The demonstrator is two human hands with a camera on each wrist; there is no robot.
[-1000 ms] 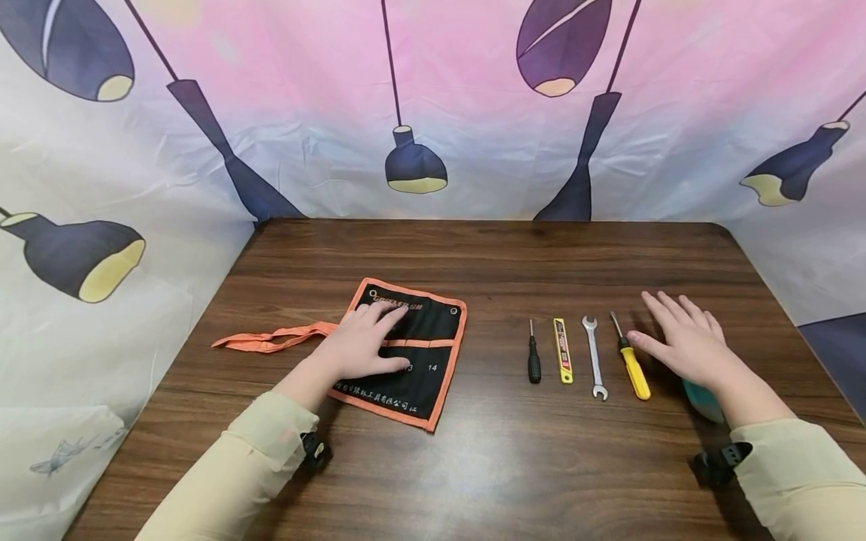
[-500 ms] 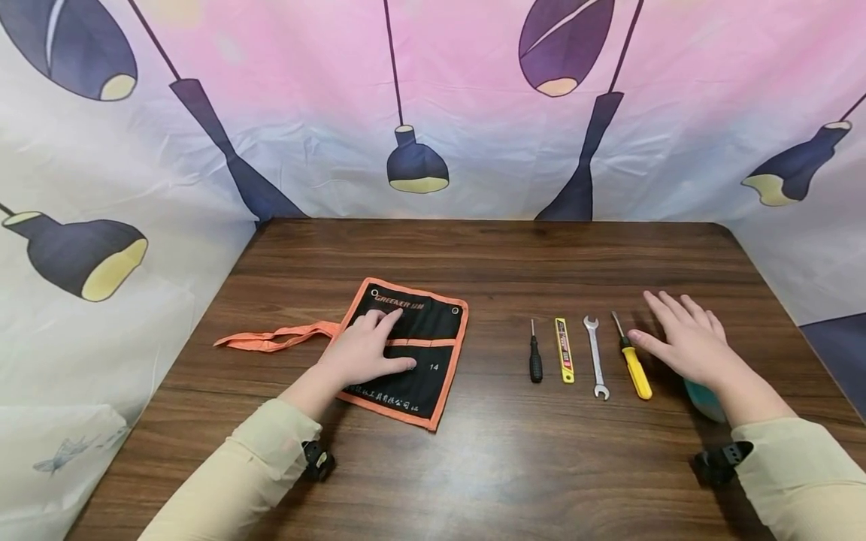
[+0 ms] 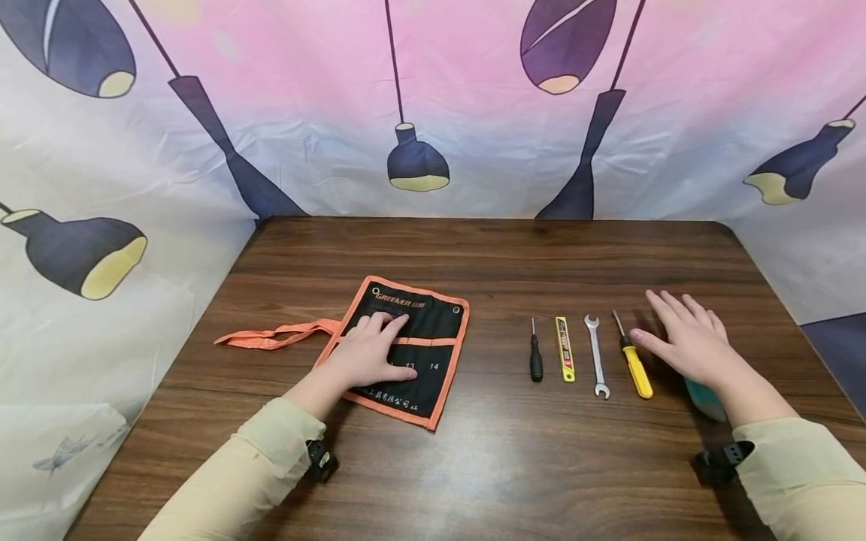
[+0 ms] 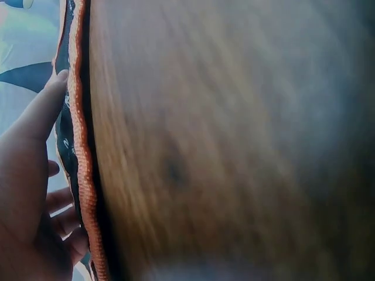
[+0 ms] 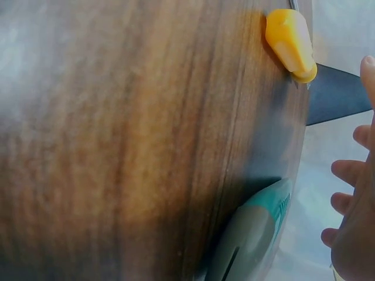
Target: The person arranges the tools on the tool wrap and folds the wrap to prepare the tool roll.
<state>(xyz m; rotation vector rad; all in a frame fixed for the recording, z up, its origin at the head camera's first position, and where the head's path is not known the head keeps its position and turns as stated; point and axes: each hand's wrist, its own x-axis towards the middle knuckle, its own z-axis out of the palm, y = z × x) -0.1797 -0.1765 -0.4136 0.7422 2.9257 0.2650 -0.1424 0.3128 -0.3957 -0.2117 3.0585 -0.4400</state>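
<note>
My left hand (image 3: pixel 365 353) lies over a black tool pouch (image 3: pixel 433 391) with orange edging, its fingers loosely bent and thumb out to the right. In the left wrist view the thumb (image 4: pixel 50 99) reaches the pouch's orange border (image 4: pixel 82 146). My right hand (image 3: pixel 686 342) is spread, palm down, just above a teal-and-grey rounded object (image 5: pixel 252 222) with a dark slot, mostly hidden by it in the head view. Right beside that thumb is a flat-blade screwdriver (image 3: pixel 636 372) with a yellow handle. Neither hand grips anything.
Left of the yellow screwdriver, a double open-ended wrench (image 3: pixel 595 357), a flat yellow packet (image 3: pixel 564 349) and a small black screwdriver (image 3: pixel 536 364) form a row on the wooden table (image 3: pixel 501 466). An orange strap (image 3: pixel 271 336) trails left from the pouch. A printed curtain (image 3: pixel 487 165) hangs behind.
My left hand has slid slightly right and nearer on the pouch, its fingers drawn in, uncovering more of the printed lettering. The right hand and the tools look the same.
</note>
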